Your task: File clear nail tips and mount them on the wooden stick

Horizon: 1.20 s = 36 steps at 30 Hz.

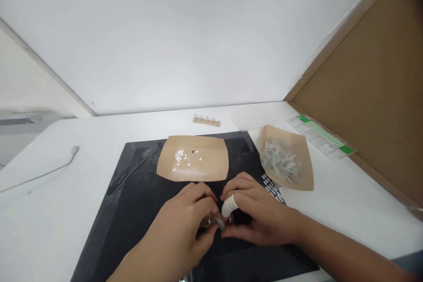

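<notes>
Both hands meet over the black mat (139, 211), low in the middle of the head view. The fingers of my left hand (190, 216) are closed round a small wooden strip (205, 221) with metal clips, from its left side. My right hand (251, 211) has a white finger cover on one finger, and its fingers pinch at a small translucent piece (220, 222) on the strip. Fingertips hide much of the strip and the piece. Beyond the hands, a brown paper tray (211, 163) bears several small white ovals (179, 156).
A second paper tray (307, 163) at the right holds many translucent strips. Black tweezers (135, 167) lie on the mat's left. Behind stands another strip with clips (206, 120). A clear case with a green label (325, 136) leans near the cardboard wall (370, 83). A cable (56, 169) lies left.
</notes>
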### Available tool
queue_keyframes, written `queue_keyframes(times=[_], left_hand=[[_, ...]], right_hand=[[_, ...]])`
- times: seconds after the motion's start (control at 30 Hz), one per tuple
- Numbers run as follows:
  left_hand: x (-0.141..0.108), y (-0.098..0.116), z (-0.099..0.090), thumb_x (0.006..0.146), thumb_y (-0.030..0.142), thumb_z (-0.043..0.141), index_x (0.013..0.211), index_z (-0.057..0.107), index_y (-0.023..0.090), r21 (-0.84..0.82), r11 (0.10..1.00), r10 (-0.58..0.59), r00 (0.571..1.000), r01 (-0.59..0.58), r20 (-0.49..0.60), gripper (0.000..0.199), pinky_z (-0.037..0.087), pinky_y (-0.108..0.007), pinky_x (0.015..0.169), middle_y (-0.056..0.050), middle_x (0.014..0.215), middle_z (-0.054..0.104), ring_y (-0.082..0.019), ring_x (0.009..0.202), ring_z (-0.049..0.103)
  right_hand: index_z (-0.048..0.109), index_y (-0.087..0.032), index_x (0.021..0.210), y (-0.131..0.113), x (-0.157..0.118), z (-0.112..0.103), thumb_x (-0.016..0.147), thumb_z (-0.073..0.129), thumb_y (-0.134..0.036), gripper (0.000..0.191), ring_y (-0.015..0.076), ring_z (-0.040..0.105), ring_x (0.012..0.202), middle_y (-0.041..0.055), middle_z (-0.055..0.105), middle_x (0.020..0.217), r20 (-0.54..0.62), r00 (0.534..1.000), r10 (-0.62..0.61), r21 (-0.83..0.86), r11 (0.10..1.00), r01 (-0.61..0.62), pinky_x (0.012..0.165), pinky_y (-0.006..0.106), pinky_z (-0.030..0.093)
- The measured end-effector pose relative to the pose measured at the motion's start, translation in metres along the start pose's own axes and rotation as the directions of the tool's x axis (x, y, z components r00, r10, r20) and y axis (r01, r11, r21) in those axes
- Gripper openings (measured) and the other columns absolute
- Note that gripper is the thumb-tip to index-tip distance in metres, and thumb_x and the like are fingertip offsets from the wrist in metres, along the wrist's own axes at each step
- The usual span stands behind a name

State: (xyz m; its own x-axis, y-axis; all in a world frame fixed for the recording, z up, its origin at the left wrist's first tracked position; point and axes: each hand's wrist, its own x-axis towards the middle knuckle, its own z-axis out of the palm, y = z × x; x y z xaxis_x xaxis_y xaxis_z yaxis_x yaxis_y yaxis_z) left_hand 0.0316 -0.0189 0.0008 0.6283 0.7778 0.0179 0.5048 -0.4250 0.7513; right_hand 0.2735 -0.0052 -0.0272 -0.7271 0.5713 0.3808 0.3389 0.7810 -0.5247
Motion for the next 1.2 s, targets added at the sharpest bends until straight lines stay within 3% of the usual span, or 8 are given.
queue_keyframes(times=[0.1, 0.3, 0.47, 0.67, 1.2], left_hand=[[-0.001, 0.000, -0.001, 0.078, 0.005, 0.072, 0.095, 0.067, 0.024, 0.008, 1.000, -0.030, 0.999, 0.029, 0.014, 0.025, 0.049, -0.033, 0.083, -0.001, 0.108, 0.064, -0.021, 0.100, 0.060], [0.001, -0.001, 0.003, 0.076, 0.021, 0.086, 0.098, 0.066, 0.023, 0.124, 0.990, -0.066, 0.998, 0.063, 0.022, 0.030, 0.050, -0.038, 0.082, -0.002, 0.108, 0.062, -0.025, 0.102, 0.058], [0.003, -0.002, 0.009, 0.077, 0.031, 0.085, 0.096, 0.066, 0.021, 0.244, 0.967, -0.077, 0.997, 0.077, -0.008, 0.030, 0.051, -0.043, 0.079, -0.006, 0.109, 0.060, -0.029, 0.101, 0.056], [0.004, -0.001, 0.008, 0.086, 0.023, 0.075, 0.091, 0.066, 0.019, 0.259, 0.965, -0.043, 0.999, 0.040, 0.006, 0.011, 0.051, -0.043, 0.079, -0.007, 0.103, 0.062, -0.029, 0.101, 0.055], [0.003, 0.000, 0.006, 0.084, 0.018, 0.075, 0.093, 0.067, 0.020, 0.173, 0.984, -0.049, 0.999, 0.047, 0.006, 0.012, 0.049, -0.041, 0.080, -0.006, 0.102, 0.062, -0.028, 0.101, 0.055]], right_hand=[[0.058, -0.020, 0.103, 0.000, 0.000, -0.002, 0.089, 0.079, -0.046, 0.036, 0.0198, 0.062, 0.102, 0.0064, 0.068, 0.105, 0.022, 1.000, 0.011, 0.032, 0.999, -0.011, 0.090, 0.035, 0.043], [0.057, -0.019, 0.107, 0.000, 0.000, -0.007, 0.086, 0.079, -0.035, 0.034, 0.0199, 0.060, 0.103, 0.0065, 0.066, 0.105, 0.090, 0.995, 0.045, 0.072, 0.996, -0.052, 0.093, 0.035, 0.046], [0.058, -0.019, 0.106, 0.002, -0.001, -0.008, 0.085, 0.078, -0.032, 0.031, 0.0214, 0.060, 0.102, 0.0067, 0.067, 0.103, 0.113, 0.992, 0.054, 0.084, 0.994, -0.064, 0.091, 0.036, 0.047], [0.058, -0.019, 0.106, 0.001, -0.001, -0.007, 0.087, 0.074, -0.027, 0.026, 0.0212, 0.060, 0.097, 0.0066, 0.066, 0.099, 0.122, 0.991, 0.059, 0.065, 0.996, -0.067, 0.087, 0.036, 0.049], [0.057, -0.019, 0.104, 0.002, 0.000, -0.008, 0.088, 0.073, -0.026, 0.023, 0.0209, 0.059, 0.095, 0.0066, 0.066, 0.098, 0.168, 0.984, 0.056, 0.039, 0.997, -0.064, 0.085, 0.035, 0.049]])
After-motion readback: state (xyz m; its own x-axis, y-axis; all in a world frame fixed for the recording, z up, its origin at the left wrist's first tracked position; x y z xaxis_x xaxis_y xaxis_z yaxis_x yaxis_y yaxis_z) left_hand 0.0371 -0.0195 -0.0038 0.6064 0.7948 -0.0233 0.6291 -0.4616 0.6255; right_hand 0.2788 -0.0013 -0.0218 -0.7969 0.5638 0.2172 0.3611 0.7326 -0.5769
